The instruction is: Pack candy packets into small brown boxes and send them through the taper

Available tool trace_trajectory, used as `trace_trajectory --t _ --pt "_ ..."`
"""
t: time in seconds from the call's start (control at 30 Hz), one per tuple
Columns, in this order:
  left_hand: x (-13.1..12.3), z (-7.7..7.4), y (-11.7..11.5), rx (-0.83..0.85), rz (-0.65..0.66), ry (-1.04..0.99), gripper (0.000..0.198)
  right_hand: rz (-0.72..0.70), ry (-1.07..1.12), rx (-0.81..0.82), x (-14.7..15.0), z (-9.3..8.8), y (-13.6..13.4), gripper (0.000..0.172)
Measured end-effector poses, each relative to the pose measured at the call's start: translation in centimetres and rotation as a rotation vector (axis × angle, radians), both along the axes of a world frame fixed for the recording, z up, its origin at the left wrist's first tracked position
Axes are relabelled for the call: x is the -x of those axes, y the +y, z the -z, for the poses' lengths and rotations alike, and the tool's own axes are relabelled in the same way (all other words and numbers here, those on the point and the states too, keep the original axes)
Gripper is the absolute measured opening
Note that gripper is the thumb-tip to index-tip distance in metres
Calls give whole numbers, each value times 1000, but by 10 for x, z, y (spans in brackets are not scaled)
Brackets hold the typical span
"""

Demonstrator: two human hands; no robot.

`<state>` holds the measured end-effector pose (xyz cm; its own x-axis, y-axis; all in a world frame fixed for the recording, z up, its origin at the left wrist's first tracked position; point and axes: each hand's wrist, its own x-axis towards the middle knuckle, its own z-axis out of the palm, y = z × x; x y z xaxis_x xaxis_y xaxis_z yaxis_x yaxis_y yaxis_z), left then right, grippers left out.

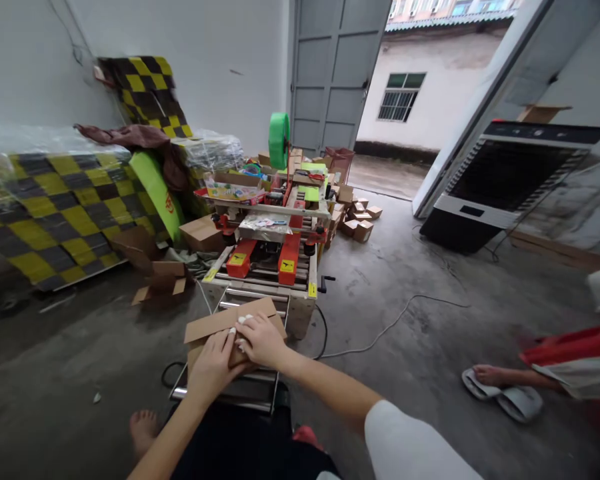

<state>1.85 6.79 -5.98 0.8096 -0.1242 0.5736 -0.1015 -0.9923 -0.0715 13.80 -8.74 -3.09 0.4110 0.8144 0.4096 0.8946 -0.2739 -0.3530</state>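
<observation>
A small brown cardboard box (230,323) rests on the metal rollers in front of me, its far flap standing partly raised. My left hand (216,363) lies over the near left of the box, fingers bent onto the top flaps. Beside it, my right hand (263,339) presses on the flaps from the right, fingers curled and close to the left ones. White coverings show on several fingertips. Both hands grip the box top where the flaps meet, and they hide part of it. What is inside the box cannot be seen.
Ahead stands a carton-sealing machine (267,257) with red belt units, a hand crank (326,283) and a green tape roll (279,140). Small boxes (363,230) lie on the floor beyond. An open carton (163,280) is left; a cable (390,327) and another person's slippered foot (490,377) are right.
</observation>
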Motion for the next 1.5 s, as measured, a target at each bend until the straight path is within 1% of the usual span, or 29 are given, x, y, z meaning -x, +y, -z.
trace_trajectory --t 0.07,0.1,0.13,0.2,0.23,0.3,0.33,0.4,0.47,0.5,0.57,0.63,0.67,0.7,0.77,0.83,0.97,1.03,1.1,1.13,1.17,1.23,1.3,1.33,1.37,1.4,1.43,1.47,1.5 --pt "11 -5 5 -38 -15 0 59 -25 -14 2 -3 1 1 41" --pt "14 -12 9 -43 -57 32 66 -45 -20 5 -5 1 1 42" --pt "14 -21 14 -41 -109 92 78 -65 -23 10 -7 -1 1 43" --pt "7 -44 27 -20 -204 287 115 -110 -17 25 -10 -4 1 45" --pt "0 -55 33 -21 -195 419 130 -135 -9 32 -12 -5 0 46" --pt "-17 -72 43 -7 -151 654 142 -182 12 34 -19 -6 -1 49" --pt "-25 -78 45 4 -129 726 142 -205 23 28 -23 -6 -2 49" --pt "-34 -84 40 35 -136 756 133 -240 43 -14 -34 -6 -2 48" --pt "-35 -84 25 66 -224 689 120 -223 72 -101 -48 -6 -3 47" --pt "-34 -83 15 86 -301 645 115 -167 97 -169 -56 -5 -3 47" --pt "-34 -82 -7 144 -482 572 108 26 177 -328 -69 0 -5 50" --pt "-43 -81 -24 215 -644 535 106 232 274 -468 -76 11 -10 51" --pt "-52 -81 -30 248 -708 527 106 292 319 -508 -77 19 -15 50" --pt "-64 -81 -35 276 -761 522 106 315 358 -523 -77 28 -22 48" --pt "-96 -80 -38 309 -831 507 109 303 427 -488 -72 47 -42 45" --pt "-135 -78 -35 338 -850 489 111 305 498 -403 -65 66 -68 43" --pt "-216 -82 -27 469 -828 468 114 447 609 -273 -52 91 -118 43" --pt "-237 -91 -26 535 -726 404 108 476 655 -225 -44 97 -138 43" --pt "-236 -98 -30 535 -577 315 97 475 701 -167 -34 100 -157 46" --pt "-228 -99 -34 509 -520 285 91 480 722 -139 -29 101 -166 49" --pt "-214 -96 -37 477 -518 285 89 494 739 -113 -25 102 -175 53" --pt "-174 -80 -43 410 -578 326 86 538 775 -63 -22 107 -187 63" --pt "-113 -62 -42 309 -550 363 88 562 831 -11 -23 113 -191 73" --pt "-74 -59 -39 293 -599 379 83 563 855 12 -23 116 -190 77" --pt "-30 -62 -33 298 -691 388 77 552 872 32 -23 116 -188 79" --pt "16 -70 -25 314 -838 365 68 532 880 42 -23 115 -185 79" --pt "63 -83 -15 322 -1030 297 56 507 878 40 -22 112 -182 78" --pt "110 -100 -2 305 -1275 150 50 475 869 27 -22 108 -178 76" --pt "155 -118 12 288 -1437 52 55 443 857 10 -22 103 -173 74"
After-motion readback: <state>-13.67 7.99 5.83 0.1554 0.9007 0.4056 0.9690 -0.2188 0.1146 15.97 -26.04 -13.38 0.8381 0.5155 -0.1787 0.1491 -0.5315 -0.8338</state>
